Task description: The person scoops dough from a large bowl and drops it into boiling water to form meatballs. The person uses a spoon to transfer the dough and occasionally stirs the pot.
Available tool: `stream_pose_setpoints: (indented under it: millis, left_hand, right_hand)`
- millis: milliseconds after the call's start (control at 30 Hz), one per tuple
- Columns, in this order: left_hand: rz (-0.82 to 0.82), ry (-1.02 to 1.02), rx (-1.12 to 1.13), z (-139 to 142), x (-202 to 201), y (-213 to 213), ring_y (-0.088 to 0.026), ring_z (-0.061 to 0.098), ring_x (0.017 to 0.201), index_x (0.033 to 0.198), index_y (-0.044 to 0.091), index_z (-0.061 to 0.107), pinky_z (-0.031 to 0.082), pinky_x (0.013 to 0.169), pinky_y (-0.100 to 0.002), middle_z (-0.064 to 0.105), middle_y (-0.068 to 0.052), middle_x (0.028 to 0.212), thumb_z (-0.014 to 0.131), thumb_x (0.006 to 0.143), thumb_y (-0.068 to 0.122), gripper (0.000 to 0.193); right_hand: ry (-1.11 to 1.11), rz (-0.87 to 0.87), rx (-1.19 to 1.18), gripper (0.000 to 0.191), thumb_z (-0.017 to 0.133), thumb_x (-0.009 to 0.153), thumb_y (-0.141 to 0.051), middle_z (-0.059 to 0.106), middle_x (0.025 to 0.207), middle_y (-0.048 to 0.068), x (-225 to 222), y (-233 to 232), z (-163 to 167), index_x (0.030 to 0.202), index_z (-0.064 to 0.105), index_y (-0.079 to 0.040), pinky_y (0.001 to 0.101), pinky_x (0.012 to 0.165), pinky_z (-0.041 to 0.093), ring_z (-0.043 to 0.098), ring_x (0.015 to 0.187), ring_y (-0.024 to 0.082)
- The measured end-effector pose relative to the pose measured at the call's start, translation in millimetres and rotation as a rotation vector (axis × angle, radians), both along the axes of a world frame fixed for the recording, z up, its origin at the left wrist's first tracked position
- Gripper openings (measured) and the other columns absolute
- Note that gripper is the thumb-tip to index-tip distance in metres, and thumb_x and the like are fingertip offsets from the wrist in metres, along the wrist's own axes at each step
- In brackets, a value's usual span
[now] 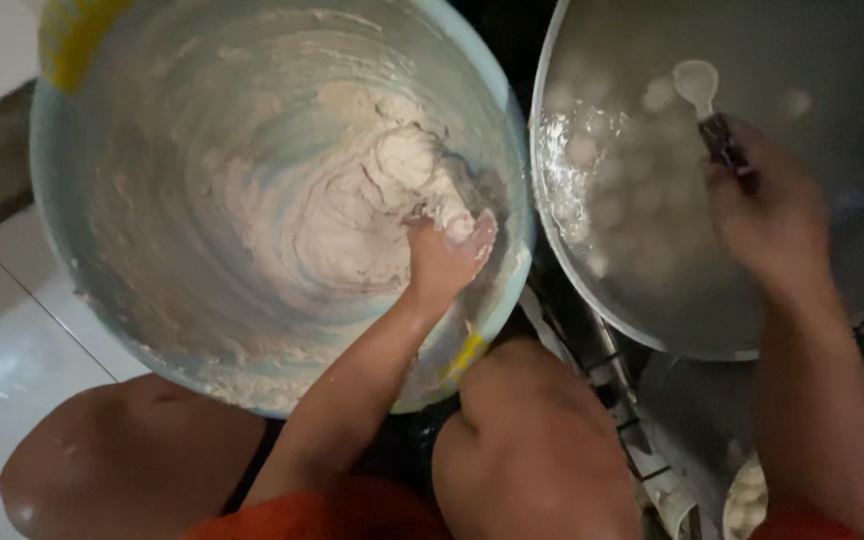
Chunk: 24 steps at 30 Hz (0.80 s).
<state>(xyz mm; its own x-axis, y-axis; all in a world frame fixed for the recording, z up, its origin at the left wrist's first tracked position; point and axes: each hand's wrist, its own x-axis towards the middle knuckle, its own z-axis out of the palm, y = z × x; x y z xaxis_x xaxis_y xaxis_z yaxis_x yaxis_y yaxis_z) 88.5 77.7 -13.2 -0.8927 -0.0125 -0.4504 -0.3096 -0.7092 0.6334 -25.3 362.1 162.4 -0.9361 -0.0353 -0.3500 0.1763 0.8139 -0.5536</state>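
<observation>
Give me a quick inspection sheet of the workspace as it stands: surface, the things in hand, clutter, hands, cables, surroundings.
Surface: pale glossy floor tiles, light glare, no spill seen.
Things in hand: light blue basin with yellow handles, smeared with pale dough; wide metal pan with pale round balls in bubbling liquid; spoon with a pale bowl and dark handle.
Clutter: more pale balls in a container at lower right, partly cut off.
Hands: left hand pressed into the dough, fingers coated; right hand has its grip on the spoon handle, blurred.
Cables: nothing seen.
Surroundings: metal rack under the pan; the person's knees close to both vessels; dim light.
</observation>
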Motion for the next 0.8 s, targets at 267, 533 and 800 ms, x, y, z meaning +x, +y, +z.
stream_pose_setpoints:
  millis: [267, 533, 800]
  left_hand:
    - [-0.024, 0.428, -1.148, 82.9, -28.1, 9.3, -0.03, 0.072, 0.069, 0.087, 0.005, 0.067, 0.058, 0.063, -0.038, 0.072, -0.013, 0.078, 0.079, 0.077, 0.014, 0.018]
    - [-0.309, 0.212, -1.366, 69.5, -36.2, 1.4, -0.039, 0.068, 0.069, 0.076, 0.004, 0.069, 0.054, 0.062, -0.046, 0.068, -0.018, 0.073, 0.079, 0.065, 0.022, 0.024]
    - [0.012, -0.53, -1.322, -24.8, 12.4, -99.7, -0.036, 0.066, 0.078, 0.092, 0.0, 0.072, 0.051, 0.077, -0.049, 0.069, -0.017, 0.083, 0.06, 0.092, 0.035, 0.037]
  right_hand:
    - [-0.227, 0.316, -0.264, 0.049, 0.062, 0.093, -0.008, 0.074, 0.117, 0.013, 50.9, -73.2, 50.6, 0.142, 0.057, -0.007, 0.0332, 0.085, 0.057, 0.075, 0.098, 0.021]
    - [-0.499, 0.24, -0.397, 0.048, 0.061, 0.096, -0.007, 0.079, 0.103, 0.012, 37.6, -88.6, 25.9, 0.145, 0.056, -0.009, 0.0305, 0.071, 0.055, 0.068, 0.084, 0.019]
    - [-0.355, -0.137, -0.223, 0.052, 0.056, 0.099, -0.011, 0.066, 0.087, 0.011, -2.8, -25.0, 6.6, 0.15, 0.057, -0.019, 0.0368, 0.056, 0.049, 0.059, 0.066, 0.018]
